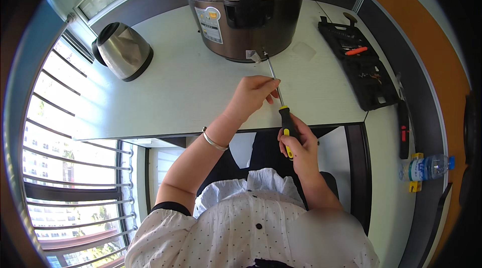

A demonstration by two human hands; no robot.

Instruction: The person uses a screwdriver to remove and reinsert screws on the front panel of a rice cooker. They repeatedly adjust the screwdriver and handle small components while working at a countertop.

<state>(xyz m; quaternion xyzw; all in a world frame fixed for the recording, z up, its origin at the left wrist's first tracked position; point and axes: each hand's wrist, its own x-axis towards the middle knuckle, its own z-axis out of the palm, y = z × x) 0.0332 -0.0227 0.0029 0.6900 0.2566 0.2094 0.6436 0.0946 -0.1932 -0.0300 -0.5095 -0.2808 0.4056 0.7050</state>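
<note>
A screwdriver (285, 122) with a black and yellow handle is gripped in my right hand (304, 146), just beyond the desk's front edge. Its long metal shaft slants up and away, and the tip meets the lower front of a brown rice cooker (246, 22). My left hand (256, 94) pinches the shaft partway along between thumb and fingers. Beside the tip, a small clear flap or piece of plastic (255, 57) hangs at the cooker's base. The exact spot where the tip touches is too small to make out.
A steel kettle (125, 52) stands at the left of the white desk (165, 92). An unfolded black tool case (359, 67) with an orange-handled tool lies at right. Further right are a black and red tool (403, 130) and a water bottle (427, 168) lying across something yellow.
</note>
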